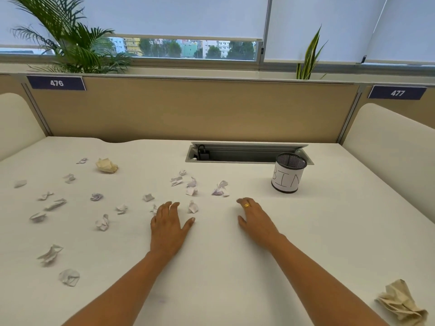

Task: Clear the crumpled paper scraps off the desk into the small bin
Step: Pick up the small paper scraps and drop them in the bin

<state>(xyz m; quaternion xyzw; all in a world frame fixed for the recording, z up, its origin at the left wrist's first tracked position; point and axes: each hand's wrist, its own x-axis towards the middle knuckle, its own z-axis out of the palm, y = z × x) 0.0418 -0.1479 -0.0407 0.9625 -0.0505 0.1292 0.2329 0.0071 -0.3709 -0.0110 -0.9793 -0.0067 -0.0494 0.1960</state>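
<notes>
Since nothing is held yet, the clearing is judged barely begun. Left of the mesh bin [288,172], light, creased paper scraps [102,222] are strewn over the smooth white worktop [223,267]. The left hand [167,228] and right hand [255,221] lie flat, each grip spread apart and empty; pinching the nearest wad [192,207] is called for.

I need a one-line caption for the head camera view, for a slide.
Both hands, left and right, rest empty on the white desk among crumpled paper scraps, the small bin upright at right.
</notes>
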